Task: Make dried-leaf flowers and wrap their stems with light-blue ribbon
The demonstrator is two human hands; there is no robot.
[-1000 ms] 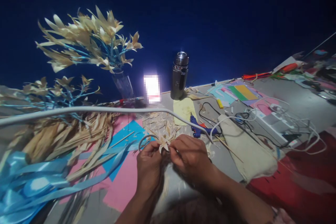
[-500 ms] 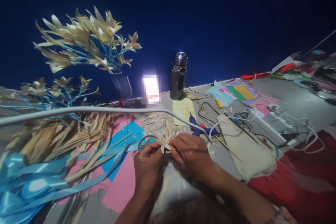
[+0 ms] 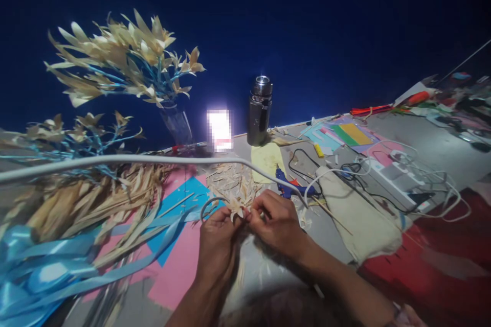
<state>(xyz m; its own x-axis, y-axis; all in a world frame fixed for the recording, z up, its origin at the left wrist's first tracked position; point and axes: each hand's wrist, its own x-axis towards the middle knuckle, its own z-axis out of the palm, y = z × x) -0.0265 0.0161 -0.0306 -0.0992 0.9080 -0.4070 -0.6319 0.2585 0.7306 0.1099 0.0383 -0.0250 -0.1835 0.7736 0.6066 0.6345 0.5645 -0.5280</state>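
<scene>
A small pale flower (image 3: 236, 207) sat between a person's two bare hands, low over the counter (image 3: 447, 163) and just in front of a scatter of dry scraps (image 3: 230, 179). The left hand (image 3: 217, 237) pinched it near the base between thumb and fingers, a grip that seemed meant to steady the bloom while its pointed petals faced outward, free of the palm. The right hand (image 3: 278, 219), its fingers bent and drawn in, met the flower's other side; whether its fingertips pinched a petal or only touched the edge, one could not tell. Neither hand was spread wide.

A blue glue gun (image 3: 287, 184) lay beyond the right hand, apparently placed within easy reach, its lead apparently left slack for free movement. On the left, dried husks (image 3: 69, 204) and light blue ribbon (image 3: 49, 271) lay heaped at the side, likely to spare the space under the hands. A clear vase (image 3: 177, 125) leaned at the back with a spray of pale flowers (image 3: 123, 56), its blooms fanned well above the clutter, perhaps to protect them from crushing. A dark flask (image 3: 260, 112) stood upright near the rear edge.
</scene>
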